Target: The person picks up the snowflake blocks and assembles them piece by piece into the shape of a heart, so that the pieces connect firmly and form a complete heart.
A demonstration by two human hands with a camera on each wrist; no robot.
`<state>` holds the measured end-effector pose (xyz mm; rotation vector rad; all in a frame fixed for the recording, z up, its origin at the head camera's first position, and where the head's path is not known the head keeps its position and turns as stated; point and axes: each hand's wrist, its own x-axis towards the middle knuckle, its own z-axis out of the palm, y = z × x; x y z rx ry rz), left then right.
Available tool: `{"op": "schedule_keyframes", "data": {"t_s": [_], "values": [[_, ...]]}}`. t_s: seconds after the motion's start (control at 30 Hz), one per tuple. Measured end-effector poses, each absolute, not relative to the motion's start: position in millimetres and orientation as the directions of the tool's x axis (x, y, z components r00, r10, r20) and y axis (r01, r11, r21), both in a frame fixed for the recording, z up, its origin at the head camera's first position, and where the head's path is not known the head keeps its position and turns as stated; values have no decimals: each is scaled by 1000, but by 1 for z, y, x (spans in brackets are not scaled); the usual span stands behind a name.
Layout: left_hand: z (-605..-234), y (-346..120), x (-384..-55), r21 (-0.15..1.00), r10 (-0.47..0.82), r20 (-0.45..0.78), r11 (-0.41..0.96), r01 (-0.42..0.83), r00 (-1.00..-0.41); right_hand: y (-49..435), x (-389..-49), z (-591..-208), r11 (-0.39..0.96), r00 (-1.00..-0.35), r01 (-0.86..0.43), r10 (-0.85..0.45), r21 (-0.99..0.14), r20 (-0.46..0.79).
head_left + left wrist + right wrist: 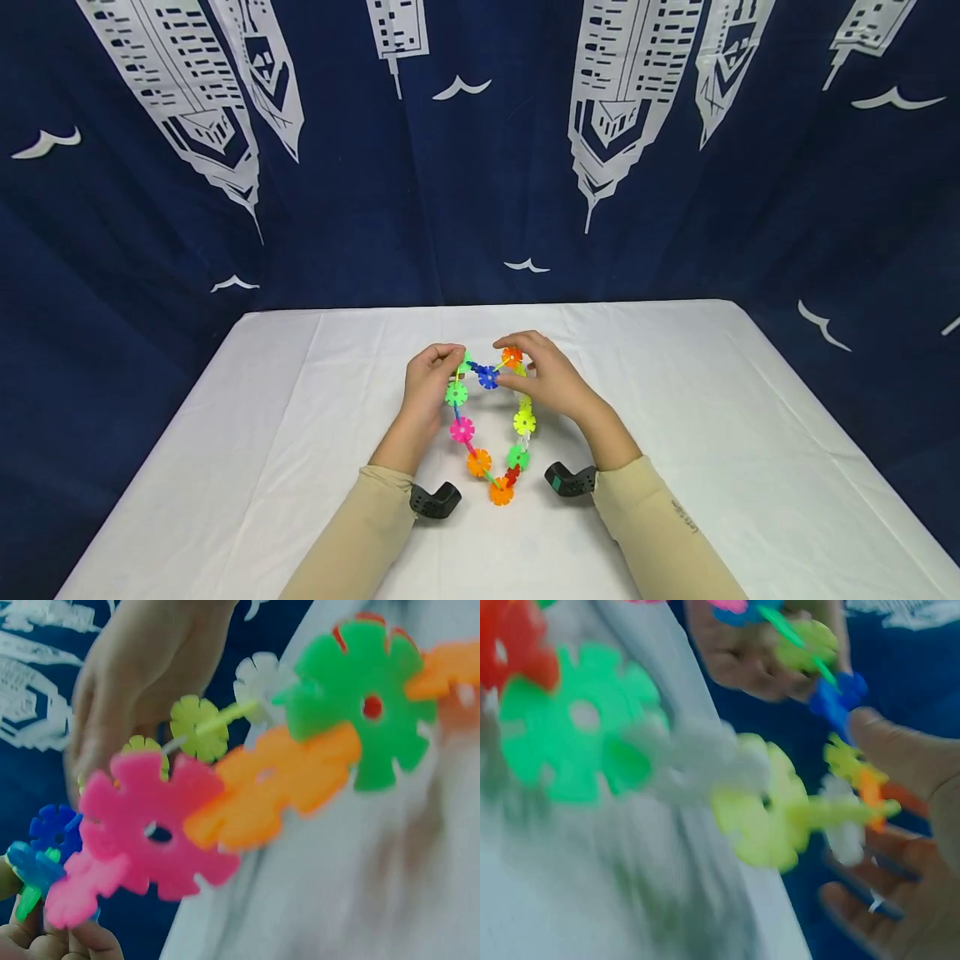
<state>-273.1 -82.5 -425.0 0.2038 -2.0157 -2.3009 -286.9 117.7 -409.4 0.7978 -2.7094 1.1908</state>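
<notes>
A loop of interlocking plastic flower discs hangs between the two hands, with a pink disc (462,430) on its left side and an orange disc (501,492) at its bottom. My left hand (432,377) pinches a green disc (466,363) at the loop's upper left. My right hand (551,375) is around the upper right part, thumb and fingers spread apart. Its thumb tip is right at a blue disc (488,377), and its fingers reach over another orange disc (512,357). In the right wrist view, a yellow disc (759,802) and a green one (581,724) hang near the camera.
A white cloth covers the table (300,483). Behind it hangs a dark blue curtain (480,192) with white building and bird prints. A black wrist device sits at the left wrist (436,501) and another at the right wrist (570,480).
</notes>
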Motion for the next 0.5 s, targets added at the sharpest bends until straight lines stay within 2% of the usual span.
{"op": "schedule_keyframes", "data": {"t_s": [0.13,0.3,0.5], "values": [[-434,-90,-280,993,-152,-95,-80,-83,-984,127,-295,-418,558,-904,-355,-410,-750,122],[-443,-98,-286,993,-117,-118,-33,-115,-986,131,-302,-427,519,-917,-302,-387,-800,95],[-455,-104,-289,995,-46,-97,4,-98,-994,135,-307,-442,488,-938,-218,-345,-845,42]]}}
